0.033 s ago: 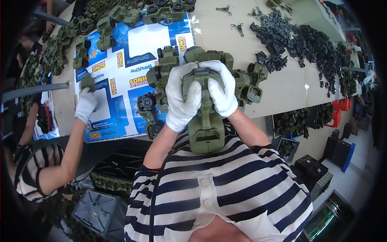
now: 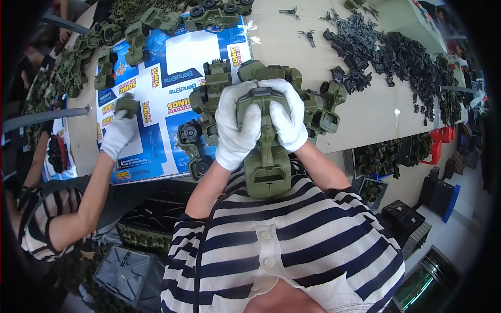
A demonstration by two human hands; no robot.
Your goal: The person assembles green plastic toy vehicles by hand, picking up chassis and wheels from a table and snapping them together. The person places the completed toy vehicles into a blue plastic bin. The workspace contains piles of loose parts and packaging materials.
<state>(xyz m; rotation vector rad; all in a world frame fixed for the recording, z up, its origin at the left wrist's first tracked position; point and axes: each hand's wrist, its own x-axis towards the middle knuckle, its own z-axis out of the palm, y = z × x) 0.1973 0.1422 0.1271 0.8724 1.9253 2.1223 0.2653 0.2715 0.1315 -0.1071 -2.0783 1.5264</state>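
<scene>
Both my hands wear white gloves and grip one olive-green toy vehicle body (image 2: 266, 169), held up close to my chest. My left hand (image 2: 237, 128) wraps its left side, with the thumb pressed on top. From the other side my right hand (image 2: 286, 116) closes round it, its thumb also on the upper face. A dark grey piece (image 2: 262, 92) runs along the far end of the body, between my fingers. Behind my hands, several more green toy vehicles (image 2: 218, 73) crowd the table, some with black wheels. A wheeled one (image 2: 194, 148) lies left of my left wrist.
A co-worker's gloved hand (image 2: 119, 134) holds a small green part over the blue printed sheet (image 2: 156, 112). Dark grey small parts (image 2: 360, 47) are heaped at the far right of the table (image 2: 282, 36). Grey crates (image 2: 130, 274) stand below on the left.
The co-worker's hand at the left has shifted slightly to the right with its green part. My own hands and the vehicle body stay practically where they were.
</scene>
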